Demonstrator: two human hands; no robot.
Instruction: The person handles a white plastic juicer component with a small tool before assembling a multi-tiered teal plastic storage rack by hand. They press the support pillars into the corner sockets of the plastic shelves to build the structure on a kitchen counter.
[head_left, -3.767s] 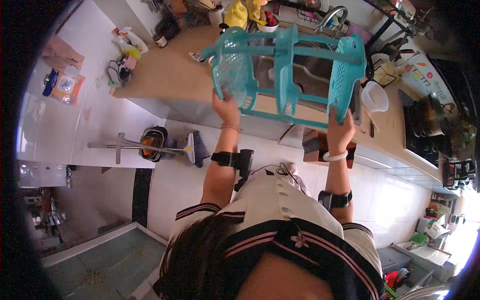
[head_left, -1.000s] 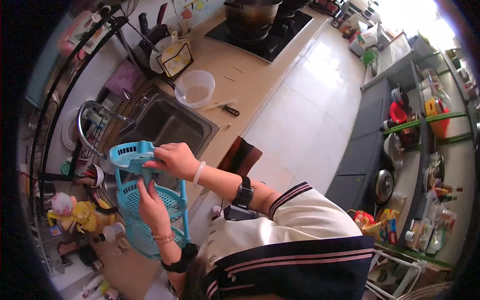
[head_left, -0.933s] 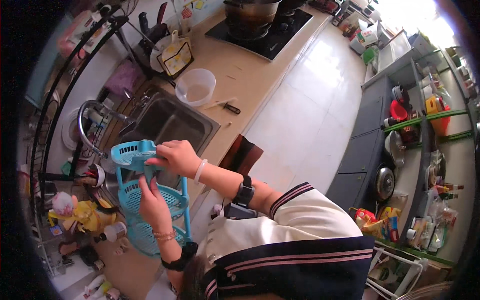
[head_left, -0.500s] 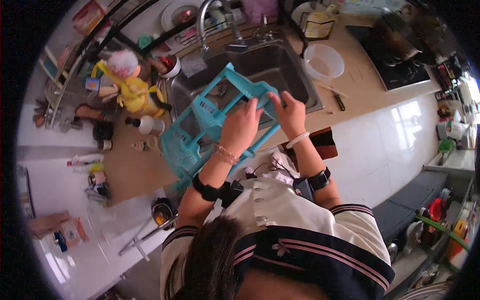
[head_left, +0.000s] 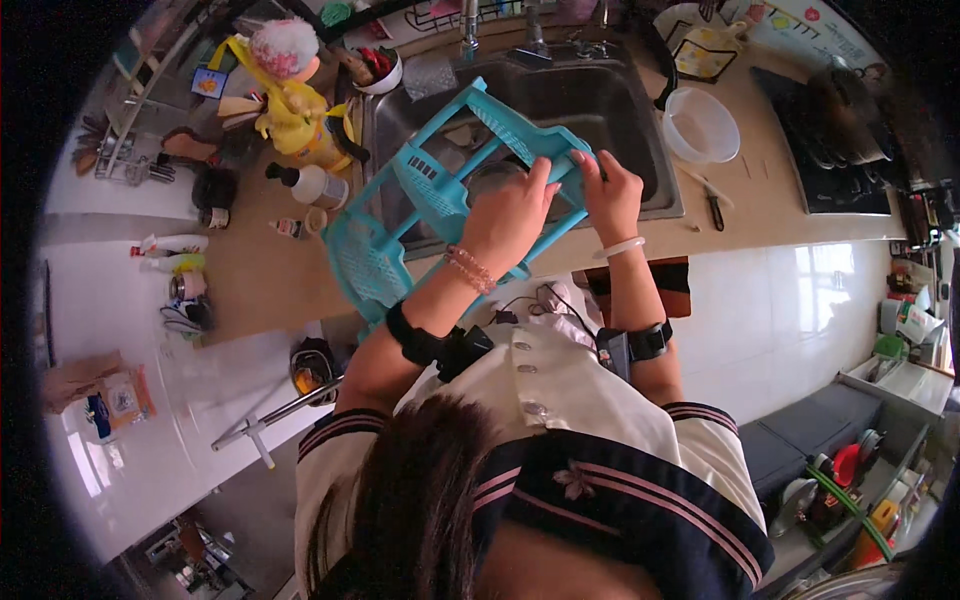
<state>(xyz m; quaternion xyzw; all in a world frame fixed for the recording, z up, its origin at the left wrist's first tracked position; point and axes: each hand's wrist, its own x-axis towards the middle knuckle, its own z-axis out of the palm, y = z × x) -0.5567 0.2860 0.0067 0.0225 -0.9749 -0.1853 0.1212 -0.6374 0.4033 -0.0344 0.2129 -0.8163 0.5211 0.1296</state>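
A turquoise plastic rack (head_left: pixel 432 190), with perforated shelves and tubular posts, lies tilted across the front of the steel sink (head_left: pixel 655 212) and reaches over the counter at left. Near the rack's right end, my left hand (head_left: pixel 508 218) is closed with thumb and fingers against its top shelf. Just to the right, my right hand (head_left: pixel 613 203) pinches the end of the same shelf. My fingertips cover what exactly they press on. Beneath my left hand a greyish round shape shows through the frame, too hidden to name.
A faucet (head_left: pixel 470 40) stands behind the sink. To the right are a clear bowl (head_left: pixel 702 125), a knife (head_left: pixel 716 212) and a dark stove (head_left: pixel 835 150). At left stand a yellow figure (head_left: pixel 305 135), a pump bottle (head_left: pixel 318 186) and a red-filled bowl (head_left: pixel 382 76).
The view has shifted, so the counter sits lower and farther right in the picture. Both hands stay at the rack's right end, now slightly farther apart.
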